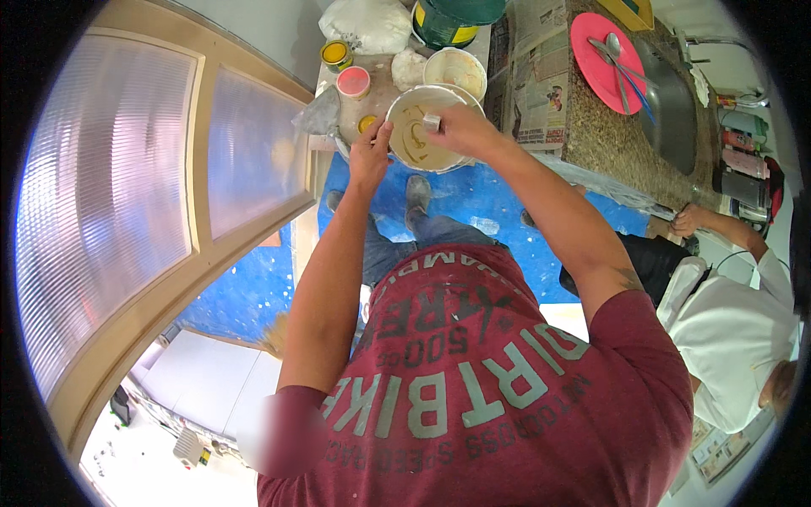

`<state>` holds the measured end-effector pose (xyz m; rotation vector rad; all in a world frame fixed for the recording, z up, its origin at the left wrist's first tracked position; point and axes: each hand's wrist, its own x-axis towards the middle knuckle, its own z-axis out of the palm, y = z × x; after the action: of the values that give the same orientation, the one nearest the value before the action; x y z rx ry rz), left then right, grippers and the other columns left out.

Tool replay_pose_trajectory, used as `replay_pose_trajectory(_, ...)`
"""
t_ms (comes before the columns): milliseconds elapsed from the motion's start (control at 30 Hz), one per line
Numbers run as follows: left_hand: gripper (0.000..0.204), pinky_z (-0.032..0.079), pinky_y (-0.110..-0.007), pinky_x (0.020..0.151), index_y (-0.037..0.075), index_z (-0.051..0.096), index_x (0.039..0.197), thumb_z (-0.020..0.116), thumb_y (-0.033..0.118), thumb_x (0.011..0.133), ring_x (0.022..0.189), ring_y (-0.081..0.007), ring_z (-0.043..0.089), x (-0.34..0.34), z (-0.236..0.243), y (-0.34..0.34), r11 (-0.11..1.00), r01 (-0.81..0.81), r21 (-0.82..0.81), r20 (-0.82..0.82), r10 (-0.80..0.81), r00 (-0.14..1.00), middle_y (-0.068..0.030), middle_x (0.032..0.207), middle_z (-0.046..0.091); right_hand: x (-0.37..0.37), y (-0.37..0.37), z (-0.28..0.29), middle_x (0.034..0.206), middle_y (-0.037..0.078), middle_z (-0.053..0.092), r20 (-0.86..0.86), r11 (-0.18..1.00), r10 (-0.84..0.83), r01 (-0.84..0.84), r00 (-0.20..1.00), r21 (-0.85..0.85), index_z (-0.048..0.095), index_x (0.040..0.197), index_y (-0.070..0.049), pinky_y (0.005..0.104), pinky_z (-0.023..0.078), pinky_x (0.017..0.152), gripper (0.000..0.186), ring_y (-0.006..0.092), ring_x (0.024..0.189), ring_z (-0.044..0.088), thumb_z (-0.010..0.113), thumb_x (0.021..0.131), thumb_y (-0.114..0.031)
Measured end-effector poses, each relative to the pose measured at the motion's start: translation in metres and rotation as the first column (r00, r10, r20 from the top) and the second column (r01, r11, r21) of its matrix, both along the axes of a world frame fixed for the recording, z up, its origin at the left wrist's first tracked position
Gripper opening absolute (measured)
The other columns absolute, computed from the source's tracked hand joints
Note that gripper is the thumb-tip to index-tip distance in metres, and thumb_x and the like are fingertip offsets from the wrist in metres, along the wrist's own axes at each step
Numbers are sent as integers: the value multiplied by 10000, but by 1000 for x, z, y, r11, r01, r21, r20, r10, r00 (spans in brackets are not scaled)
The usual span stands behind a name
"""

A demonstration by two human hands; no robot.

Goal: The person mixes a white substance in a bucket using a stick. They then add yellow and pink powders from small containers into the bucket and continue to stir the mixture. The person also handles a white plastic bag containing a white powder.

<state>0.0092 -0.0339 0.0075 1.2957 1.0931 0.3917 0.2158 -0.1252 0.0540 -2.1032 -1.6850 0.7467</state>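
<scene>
My left hand (372,149) grips the left rim of a white bucket (410,153) holding beige, creamy mixture with streaks in it. My right hand (466,133) is closed on a small pale metallic tool (432,122) over the mixture; its far end is hard to make out. Beside my left hand is a yellow-topped pot (367,124), partly hidden. A container of pink material (353,81), a yellow tin (336,54) and a grey plastic bag (318,113) stand or lie to the left. Behind the bucket are another tub of cream material (454,69) and a dark green bucket (448,19).
A newspaper-edged granite counter (574,135) with sink (670,135) and pink plate of cutlery (601,68) stands right. A co-worker in white (726,338) is low beside me, one hand (688,221) at the counter's edge. A glazed partition (114,194) stands left. Blue sheeting (338,177) covers the floor.
</scene>
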Motion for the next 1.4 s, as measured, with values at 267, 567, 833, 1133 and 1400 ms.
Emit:
replay_pose_trajectory(267,441,527,-281,574,150,696,1373,636,432,1039,688,-92,590,1,1,1,1000,-6,6,-27,6,1000,-16,823,666,-16,-2,-10,901,225,741,-78,995,-47,40,996,-94,756,1038,-20,473,562,763,423,390,856,721,733,874,-410)
replay_pose_trajectory(567,445,495,-286,645,94,691,1362,642,400,1043,711,-100,582,-4,0,2,995,17,102,-56,-12,998,-30,835,675,-16,-10,12,921,230,747,-26,968,-194,187,981,-169,765,1030,-16,478,578,803,467,410,868,722,724,888,-460)
replay_pose_trajectory(833,449,492,-283,699,80,688,1359,645,395,1042,745,-111,560,-4,0,7,998,47,46,-67,-44,997,-46,865,682,-14,-10,2,967,209,762,-98,980,-187,192,977,50,758,1101,-34,443,576,848,432,388,905,735,754,891,-412)
replay_pose_trajectory(1133,471,524,-308,858,74,673,1379,631,406,1047,938,-149,658,-5,-3,8,995,93,33,-104,-90,991,-102,1059,753,-3,3,5,970,244,742,-65,974,-185,175,981,-141,751,1095,-37,500,557,860,464,394,891,726,718,890,-452)
replay_pose_trajectory(1400,485,521,-312,929,50,666,1384,628,401,1051,1038,-164,674,-4,-5,11,995,89,41,-51,-87,995,-115,1155,756,7,14,-19,922,228,747,28,976,-163,165,986,-140,764,1042,-5,445,576,803,510,374,895,727,748,863,-483)
